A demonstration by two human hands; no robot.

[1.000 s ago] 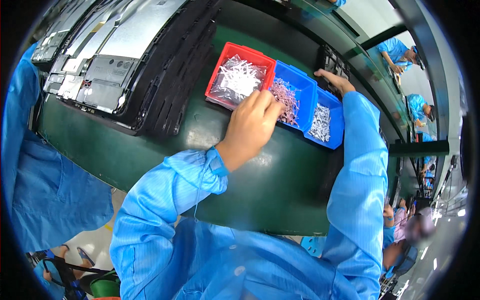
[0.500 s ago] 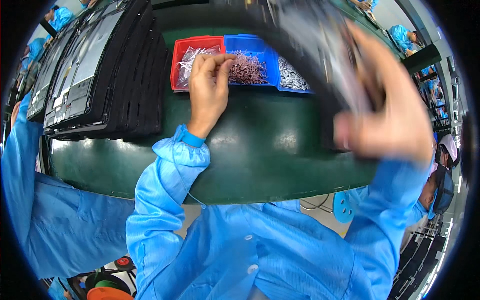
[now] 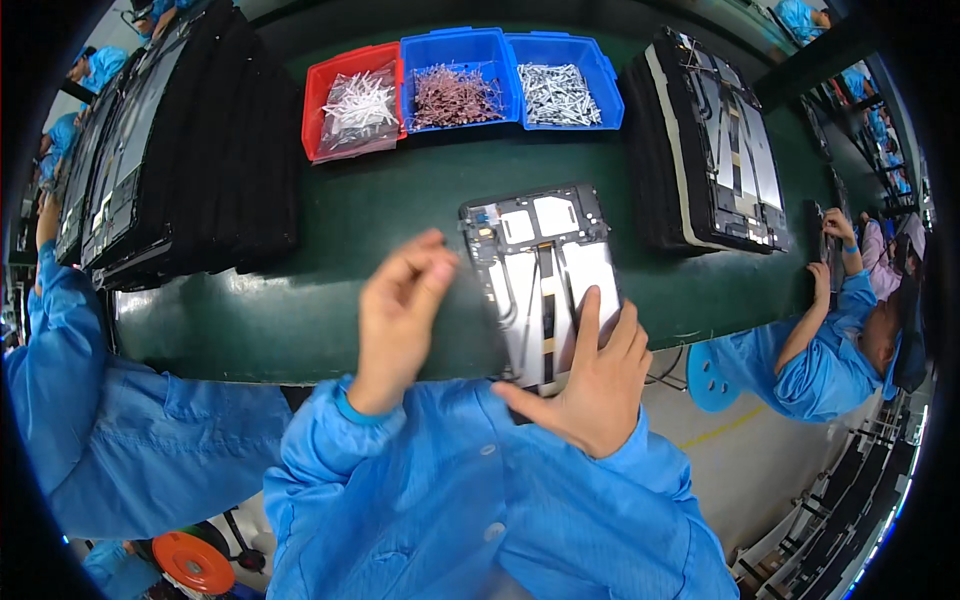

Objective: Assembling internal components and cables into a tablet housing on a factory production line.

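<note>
A tablet with its back off (image 3: 518,300), showing silver battery cells and dark ribbon strips, lies on the green table near its front edge. My right hand (image 3: 595,385) rests on its lower right part, fingers spread, the index finger on the cells and the thumb along the bottom edge. Left of the tablet, my left hand (image 3: 398,315) is raised with thumb and fingertips pinched together. Whatever sits between those fingertips is too small or blurred to make out. Farther back stands a blue bin (image 3: 455,35) of small brownish parts.
Beside that bin are a red bin (image 3: 312,110) with bagged white pieces and another blue bin (image 3: 612,95) of silvery-white pieces. Tall stacks of opened tablets in black holders stand left (image 3: 215,180) and right (image 3: 655,190). Other people (image 3: 840,310) in blue sit on both sides.
My right hand, earlier blurred against a dark object at the upper right, now lies on the tablet before me. My left hand has come back from the brownish parts, still pinched.
</note>
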